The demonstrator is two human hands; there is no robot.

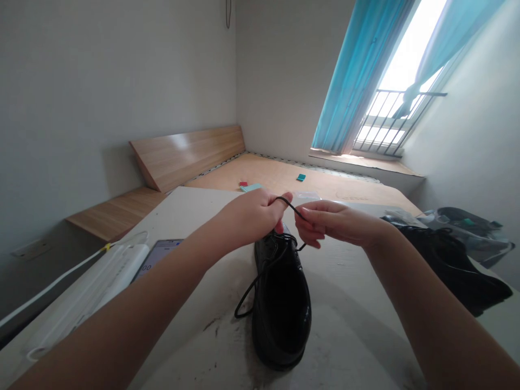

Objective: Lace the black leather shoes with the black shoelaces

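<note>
A black leather lace-up shoe (282,309) sits on the white tabletop (227,330) with its toe pointing away from me and its opening facing up. My left hand (254,215) is above the shoe's toe end and pinches a thin black shoelace (290,206). That lace arcs across to my right hand (331,223), whose fingertips also pinch it. A slack length of lace hangs in a loop beside the shoe's left side. My hands hide part of the shoe's lacing.
A second black shoe (450,265) lies at the right, in front of a plastic bag (463,233). A white cable and white flat package (93,287) lie at the left, beside a phone (156,257). Beyond the table is a wooden bed frame (284,179).
</note>
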